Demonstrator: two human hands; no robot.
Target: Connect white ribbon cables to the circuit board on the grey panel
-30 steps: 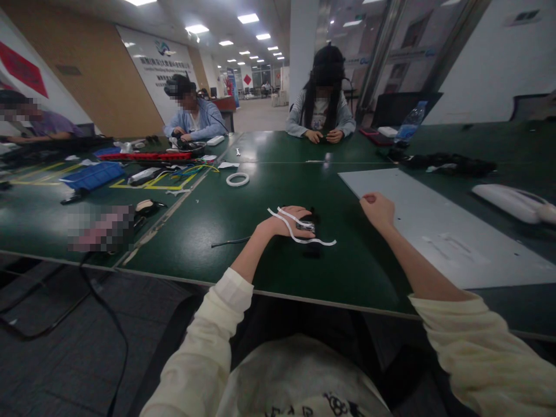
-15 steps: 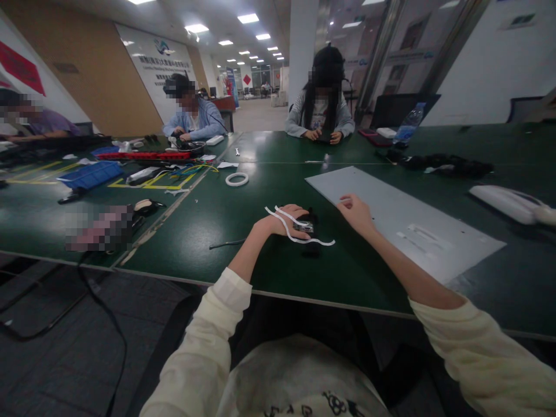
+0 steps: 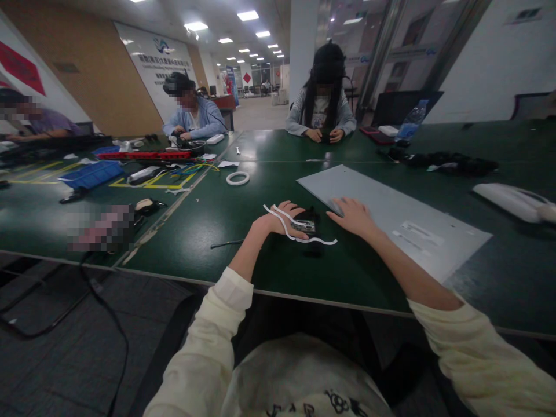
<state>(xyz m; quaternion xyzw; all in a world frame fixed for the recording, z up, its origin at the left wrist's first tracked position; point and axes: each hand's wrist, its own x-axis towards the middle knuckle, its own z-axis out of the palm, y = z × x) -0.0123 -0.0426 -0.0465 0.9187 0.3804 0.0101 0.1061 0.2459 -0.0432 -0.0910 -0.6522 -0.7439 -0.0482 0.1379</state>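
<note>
My left hand (image 3: pixel 282 221) lies with fingers stretched and apart beside a small black device (image 3: pixel 307 225) with a lighter, shiny face. Part of the device sits between the thumb and fingers; whether they touch it I cannot tell. Two thin white strips (image 3: pixel 321 240) drape over the back of this hand, one running on past the thumb. My right hand (image 3: pixel 354 217) rests flat, fingers spread, at the left edge of a pale grey rectangular board (image 3: pixel 382 214). On the board lie white strip-like pieces (image 3: pixel 421 233).
A white ring-shaped roll (image 3: pixel 237 178) lies beyond my left hand, and a thin dark cable (image 3: pixel 226 244) nearer me. At left are a blue basket (image 3: pixel 93 175) and wires. A white device (image 3: pixel 506 201) and a bottle (image 3: pixel 412 121) stand right. Other people sit across the table.
The grey board has slid left and turned slightly. My right hand has gone from curled fingers to flat and spread. More of the black device shows beside my left hand.
</note>
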